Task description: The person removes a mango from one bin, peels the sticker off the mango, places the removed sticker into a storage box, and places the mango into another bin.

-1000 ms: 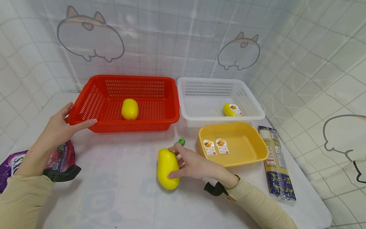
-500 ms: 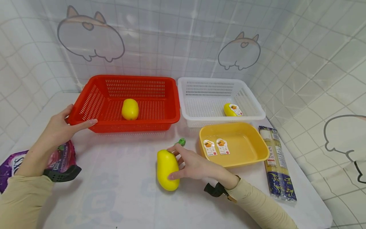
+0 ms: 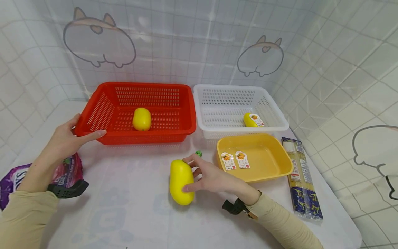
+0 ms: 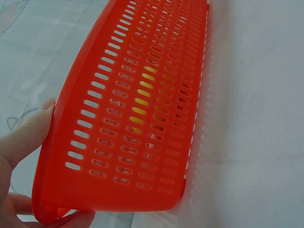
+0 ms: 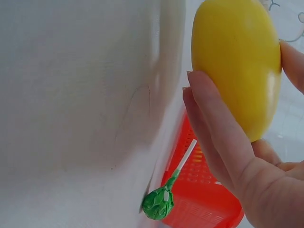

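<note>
My right hand (image 3: 209, 176) grips a smooth yellow mango (image 3: 180, 181) over the near middle of the table, thumb on one side and fingers on the other. In the right wrist view this mango (image 5: 237, 61) shows no sticker on the visible side. My left hand (image 3: 66, 138) holds the near left corner of a red slotted basket (image 3: 146, 138), its thumb along the rim. The left wrist view has fingers curled under the corner of the basket (image 4: 118, 190). Inside the red basket lies another mango (image 3: 141, 119).
A white basket (image 3: 242, 130) holds a stickered mango (image 3: 249, 120). In front of it stands a yellow tub (image 3: 267, 155) with two mango stickers (image 3: 242, 159). A noodle packet (image 3: 301, 180) lies far right, a purple bag (image 3: 68, 169) left. A green lollipop (image 5: 159, 202) lies beyond the right hand.
The right hand and its mango have shifted slightly away from the body in the last half second, now covering more of the lollipop. The left hand stays on the basket.
</note>
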`<state>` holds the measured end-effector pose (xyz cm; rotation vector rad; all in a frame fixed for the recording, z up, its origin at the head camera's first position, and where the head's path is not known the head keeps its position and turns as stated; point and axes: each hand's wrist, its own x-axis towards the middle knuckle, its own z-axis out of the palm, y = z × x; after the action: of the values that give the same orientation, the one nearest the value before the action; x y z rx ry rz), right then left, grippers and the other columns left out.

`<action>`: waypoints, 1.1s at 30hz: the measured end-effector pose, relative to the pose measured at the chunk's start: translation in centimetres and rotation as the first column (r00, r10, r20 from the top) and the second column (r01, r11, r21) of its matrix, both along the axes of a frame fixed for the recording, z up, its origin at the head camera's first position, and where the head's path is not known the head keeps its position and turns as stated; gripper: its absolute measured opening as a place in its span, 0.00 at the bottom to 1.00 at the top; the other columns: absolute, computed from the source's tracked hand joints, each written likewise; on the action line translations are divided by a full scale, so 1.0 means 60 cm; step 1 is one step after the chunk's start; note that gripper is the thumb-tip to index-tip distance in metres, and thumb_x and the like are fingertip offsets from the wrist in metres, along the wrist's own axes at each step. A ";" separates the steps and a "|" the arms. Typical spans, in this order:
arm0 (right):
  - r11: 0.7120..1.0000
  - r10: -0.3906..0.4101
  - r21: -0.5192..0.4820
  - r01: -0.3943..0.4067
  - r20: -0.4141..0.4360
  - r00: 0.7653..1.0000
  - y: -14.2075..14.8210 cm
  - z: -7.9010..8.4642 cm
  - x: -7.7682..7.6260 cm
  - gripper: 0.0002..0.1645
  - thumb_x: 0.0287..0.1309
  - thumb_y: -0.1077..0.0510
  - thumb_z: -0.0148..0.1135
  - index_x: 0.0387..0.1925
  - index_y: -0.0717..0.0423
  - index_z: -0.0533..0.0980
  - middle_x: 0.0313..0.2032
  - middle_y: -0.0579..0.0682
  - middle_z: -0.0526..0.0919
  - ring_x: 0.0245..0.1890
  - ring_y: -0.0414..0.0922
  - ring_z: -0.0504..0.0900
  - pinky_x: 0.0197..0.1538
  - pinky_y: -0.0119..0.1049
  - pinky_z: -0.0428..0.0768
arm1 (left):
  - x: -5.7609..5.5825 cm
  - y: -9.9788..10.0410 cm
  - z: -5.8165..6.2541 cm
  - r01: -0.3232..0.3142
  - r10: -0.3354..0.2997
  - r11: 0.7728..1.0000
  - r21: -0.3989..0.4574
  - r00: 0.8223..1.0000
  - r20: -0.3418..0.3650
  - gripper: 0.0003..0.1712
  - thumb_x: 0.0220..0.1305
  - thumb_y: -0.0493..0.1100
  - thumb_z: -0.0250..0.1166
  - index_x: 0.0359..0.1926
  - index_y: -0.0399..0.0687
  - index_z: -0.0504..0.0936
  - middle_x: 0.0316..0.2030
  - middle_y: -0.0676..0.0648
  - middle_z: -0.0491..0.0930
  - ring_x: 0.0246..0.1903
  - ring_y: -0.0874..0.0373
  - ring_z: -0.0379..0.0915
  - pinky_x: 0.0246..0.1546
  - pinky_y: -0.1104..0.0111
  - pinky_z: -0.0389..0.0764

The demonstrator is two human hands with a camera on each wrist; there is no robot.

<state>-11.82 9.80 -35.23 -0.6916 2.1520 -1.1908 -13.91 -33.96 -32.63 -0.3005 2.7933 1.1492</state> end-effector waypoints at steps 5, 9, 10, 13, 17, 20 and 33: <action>0.999 -0.017 -0.051 0.019 0.029 0.999 -0.001 0.001 -0.002 0.39 0.52 0.52 0.76 0.61 0.40 0.64 0.61 0.44 0.73 0.51 0.46 0.78 0.57 0.45 0.79 | -0.001 -0.001 0.000 -0.006 0.006 1.000 -0.006 1.000 0.010 0.71 0.56 0.78 0.59 0.76 0.51 0.21 0.73 0.22 0.44 0.65 0.26 0.48 0.49 0.35 0.75; 0.998 -0.023 -0.055 0.026 0.048 0.999 0.000 0.002 -0.004 0.41 0.53 0.52 0.76 0.64 0.38 0.64 0.60 0.44 0.73 0.52 0.46 0.78 0.56 0.42 0.79 | 0.000 -0.003 0.000 -0.009 0.009 1.000 0.001 1.000 0.020 0.71 0.55 0.79 0.58 0.76 0.51 0.21 0.74 0.23 0.43 0.65 0.26 0.48 0.50 0.34 0.74; 0.998 -0.024 -0.052 0.027 0.051 0.998 0.000 0.002 -0.004 0.41 0.53 0.51 0.76 0.64 0.37 0.63 0.59 0.44 0.73 0.51 0.45 0.78 0.55 0.41 0.79 | 0.000 -0.003 0.000 -0.010 0.010 1.000 0.004 1.000 0.022 0.71 0.56 0.79 0.58 0.76 0.51 0.21 0.74 0.23 0.43 0.65 0.26 0.47 0.50 0.33 0.73; 0.999 -0.027 -0.042 0.030 0.064 0.998 -0.001 0.006 -0.005 0.43 0.53 0.50 0.76 0.66 0.33 0.63 0.57 0.45 0.74 0.50 0.44 0.79 0.53 0.40 0.80 | 0.000 -0.004 0.000 -0.012 0.012 1.000 0.007 1.000 0.024 0.71 0.56 0.78 0.58 0.76 0.52 0.21 0.74 0.23 0.43 0.65 0.26 0.47 0.51 0.32 0.72; 0.999 -0.027 -0.038 0.031 0.082 0.996 -0.002 0.011 -0.008 0.44 0.53 0.49 0.76 0.67 0.32 0.63 0.57 0.45 0.74 0.50 0.43 0.81 0.52 0.39 0.81 | -0.002 -0.003 -0.002 -0.009 0.009 1.000 0.001 1.000 0.017 0.71 0.56 0.78 0.59 0.76 0.51 0.21 0.73 0.22 0.44 0.64 0.26 0.48 0.49 0.35 0.74; 0.999 -0.023 -0.034 0.026 0.096 0.995 -0.004 0.015 -0.010 0.45 0.53 0.49 0.76 0.68 0.33 0.63 0.57 0.44 0.74 0.50 0.43 0.81 0.52 0.38 0.81 | -0.003 -0.002 -0.002 -0.010 0.010 1.000 -0.002 1.000 0.012 0.72 0.55 0.78 0.59 0.76 0.51 0.21 0.73 0.22 0.44 0.64 0.26 0.49 0.48 0.36 0.76; 1.000 -0.004 -0.030 0.008 0.133 0.991 -0.008 0.029 -0.015 0.45 0.53 0.47 0.75 0.68 0.31 0.62 0.54 0.44 0.78 0.52 0.43 0.80 0.53 0.39 0.81 | 0.001 0.000 0.000 -0.007 0.007 1.000 0.010 1.000 0.014 0.72 0.55 0.78 0.59 0.76 0.51 0.21 0.74 0.23 0.41 0.65 0.26 0.47 0.51 0.33 0.73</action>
<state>-12.73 9.34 -33.46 -0.6018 2.0305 -1.2400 -13.87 -33.95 -32.60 -0.3161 2.7763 1.1575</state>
